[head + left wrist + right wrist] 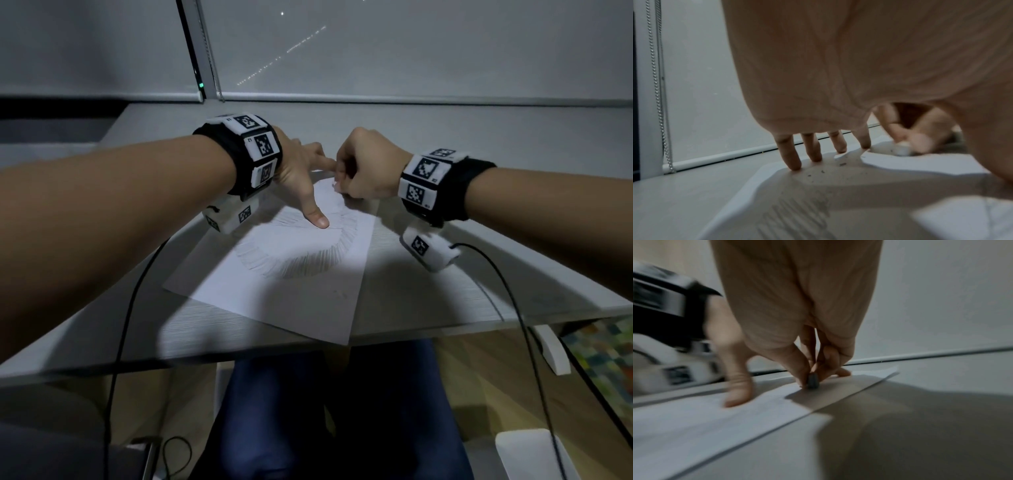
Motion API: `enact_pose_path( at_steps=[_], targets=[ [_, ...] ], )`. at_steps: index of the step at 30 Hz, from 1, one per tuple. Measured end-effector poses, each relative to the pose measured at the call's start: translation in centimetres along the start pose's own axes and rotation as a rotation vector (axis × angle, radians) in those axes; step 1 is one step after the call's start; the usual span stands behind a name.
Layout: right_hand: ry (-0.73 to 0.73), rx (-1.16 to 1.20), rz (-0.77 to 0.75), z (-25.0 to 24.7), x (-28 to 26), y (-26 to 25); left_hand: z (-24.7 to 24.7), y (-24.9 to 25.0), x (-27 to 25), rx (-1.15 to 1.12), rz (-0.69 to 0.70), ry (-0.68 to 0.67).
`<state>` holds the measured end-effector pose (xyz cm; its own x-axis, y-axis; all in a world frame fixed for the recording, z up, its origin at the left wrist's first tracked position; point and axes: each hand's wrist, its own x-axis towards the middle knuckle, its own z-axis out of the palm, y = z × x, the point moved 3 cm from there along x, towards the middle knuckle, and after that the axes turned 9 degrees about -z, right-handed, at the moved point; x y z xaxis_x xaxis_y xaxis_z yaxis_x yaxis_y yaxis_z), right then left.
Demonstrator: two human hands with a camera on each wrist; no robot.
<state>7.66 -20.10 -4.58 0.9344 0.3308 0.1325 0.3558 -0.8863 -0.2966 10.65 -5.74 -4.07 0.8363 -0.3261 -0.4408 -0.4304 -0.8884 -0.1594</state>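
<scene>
A white sheet of paper with pencil hatching lies on the grey desk. My left hand presses on it with fingers spread and straight, fingertips on the sheet's far part and thumb on the drawing. At the paper's far edge my right hand is curled and pinches a small eraser between thumb and fingers, its end on the sheet. The eraser looks white in the left wrist view and the eraser shows a dark end in the right wrist view. Dark eraser crumbs lie near my left fingers.
A lowered roller blind with a bead chain hangs behind the desk. Black cables run from both wrist bands over the desk's near edge. My legs in blue trousers are under the desk, and a white object lies on the floor at right.
</scene>
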Motion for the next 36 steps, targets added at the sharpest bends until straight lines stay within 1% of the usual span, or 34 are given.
enact_pose_path(
  at_steps=[2, 4, 8, 10, 15, 17, 19, 21, 23, 27, 30, 33, 36],
  targets=[
    [-0.048, 0.042, -0.071, 0.5, -1.1, -1.1, -0.1, 0.1, -0.1, -0.008, 0.002, -0.004],
    [-0.072, 0.072, -0.097, 0.4, -1.7, -1.3, -0.1, 0.2, -0.1, -0.035, 0.005, -0.019],
    [-0.013, 0.000, -0.007, -0.4, -0.5, 0.6, -0.3, 0.4, -0.3, -0.047, -0.020, -0.055],
    [0.008, -0.004, 0.006, -0.4, -0.5, 0.6, -0.5, 0.5, -0.5, -0.039, -0.027, -0.054],
    [-0.095, 0.078, -0.119, 0.2, -2.4, -1.2, -0.4, 0.7, -0.7, -0.035, -0.019, -0.048],
    [-0.074, 0.062, -0.100, -0.3, -2.1, -0.5, -0.5, 0.8, -0.8, -0.032, -0.012, -0.062],
    [-0.026, 0.023, -0.041, -0.9, -1.5, 0.6, -0.7, 0.8, -1.1, -0.029, -0.022, -0.065],
    [-0.012, 0.015, -0.001, -1.0, -1.3, 1.1, -0.7, 0.9, -1.1, -0.024, -0.028, -0.064],
    [-0.016, 0.016, -0.027, -0.6, -1.7, 0.5, -0.8, 1.1, -1.2, 0.004, -0.034, -0.061],
    [-0.088, 0.080, -0.118, 0.1, -3.2, -1.0, -0.9, 1.4, -1.0, 0.007, -0.033, -0.061],
    [-0.084, 0.064, -0.099, -0.6, -2.6, -0.3, -0.8, 1.4, -1.0, 0.009, -0.042, -0.064],
    [-0.046, 0.020, -0.039, -1.1, -1.9, 0.6, -0.8, 1.4, -1.3, 0.002, -0.042, -0.076],
    [-0.066, 0.048, -0.066, -0.6, -2.5, -0.2, -0.9, 1.5, -1.4, 0.010, -0.034, -0.076]
  ],
)
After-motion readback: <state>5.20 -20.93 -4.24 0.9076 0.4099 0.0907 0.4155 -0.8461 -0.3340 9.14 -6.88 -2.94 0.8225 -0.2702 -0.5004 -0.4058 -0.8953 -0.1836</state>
